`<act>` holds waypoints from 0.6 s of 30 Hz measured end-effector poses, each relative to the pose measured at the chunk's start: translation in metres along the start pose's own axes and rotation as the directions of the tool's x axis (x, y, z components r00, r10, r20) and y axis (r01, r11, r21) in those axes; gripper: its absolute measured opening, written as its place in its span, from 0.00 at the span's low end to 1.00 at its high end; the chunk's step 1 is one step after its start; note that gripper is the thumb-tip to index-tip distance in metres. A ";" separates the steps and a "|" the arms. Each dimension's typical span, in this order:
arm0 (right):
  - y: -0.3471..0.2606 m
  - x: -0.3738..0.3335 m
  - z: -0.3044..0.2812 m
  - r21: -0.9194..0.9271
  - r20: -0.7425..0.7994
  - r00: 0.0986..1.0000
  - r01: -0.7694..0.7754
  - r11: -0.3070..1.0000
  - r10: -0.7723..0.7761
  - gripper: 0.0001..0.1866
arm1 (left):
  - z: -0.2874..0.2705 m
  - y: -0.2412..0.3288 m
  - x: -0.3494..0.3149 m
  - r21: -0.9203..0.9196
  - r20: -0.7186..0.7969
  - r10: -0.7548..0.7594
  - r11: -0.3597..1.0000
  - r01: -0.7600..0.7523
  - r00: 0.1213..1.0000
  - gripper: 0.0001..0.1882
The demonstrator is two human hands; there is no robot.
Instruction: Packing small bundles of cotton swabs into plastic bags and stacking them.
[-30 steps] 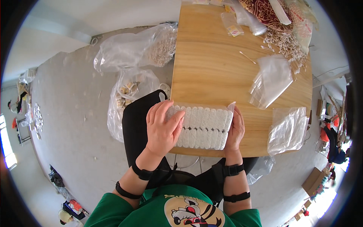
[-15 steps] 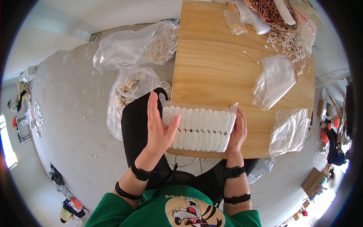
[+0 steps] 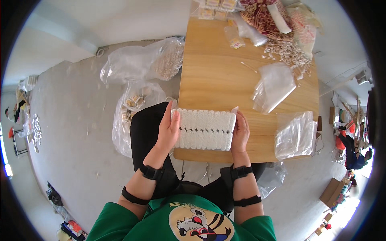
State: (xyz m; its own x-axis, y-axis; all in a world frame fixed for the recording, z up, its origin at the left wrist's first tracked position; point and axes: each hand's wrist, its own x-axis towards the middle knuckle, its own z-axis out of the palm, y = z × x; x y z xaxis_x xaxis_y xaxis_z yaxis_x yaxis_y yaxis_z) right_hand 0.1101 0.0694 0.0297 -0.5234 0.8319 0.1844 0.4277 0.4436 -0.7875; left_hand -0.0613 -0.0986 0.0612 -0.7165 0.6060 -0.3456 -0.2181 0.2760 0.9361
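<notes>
Head view: From far off, I look down on a wooden table [image 3: 213, 84] and a gray floor [image 3: 76, 120].
Left hand [image 3: 167, 131]: It grips the left end of the white pack [image 3: 205, 129]. I see the thumb on the side that faces me, and the fingers go behind.
Right hand [image 3: 240, 134]: It grips the right end of the same pack. The fingers are bent, and I can't see all of the tips.
White pack: It is between the two hands, over the near left part of the table. I can't tell if it touches the wood. I see two rows of white rolls, with small dark gaps between the rows. A bit of clear wrap sticks up at its far right corner.
Flat clear bags [image 3: 275, 86]: They lie in a pile, farther off and to the right of the pack.
Shiny clear bag [image 3: 295, 134]: It lies near the right edge of the table.
Cotton sticks [image 3: 287, 52]: They make a messy heap at the far right, beside a red cloth [image 3: 261, 16].
Loose stick [image 3: 248, 66]: It lies alone, left of the heap.
Big clear bag [image 3: 128, 64]: It sits on the floor, left of the table, with more sticks inside.
</notes>
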 end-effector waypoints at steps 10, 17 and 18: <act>0.036 -0.035 -0.038 0.416 0.040 0.925 -0.359 0.836 0.377 0.09 | 0.006 -0.009 0.006 0.131 -0.067 0.156 0.981 -0.146 0.985 0.36; 0.017 -0.036 -0.046 0.538 0.318 0.849 -0.529 0.656 0.423 0.15 | 0.015 -0.015 -0.013 0.214 -0.026 0.184 0.961 -0.174 0.983 0.34; 0.016 -0.036 -0.050 0.489 0.347 0.824 -0.567 0.663 0.448 0.16 | 0.015 -0.011 -0.020 0.224 0.010 0.177 0.959 -0.175 0.984 0.33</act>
State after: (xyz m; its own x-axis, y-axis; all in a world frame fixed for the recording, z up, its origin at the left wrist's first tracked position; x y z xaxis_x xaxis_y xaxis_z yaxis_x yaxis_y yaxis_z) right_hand 0.1725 0.0631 0.0394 -0.4954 0.7682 -0.4055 0.2201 -0.3406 -0.9141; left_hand -0.0345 -0.1023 0.0571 -0.7373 0.6525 -0.1750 0.0647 0.3260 0.9431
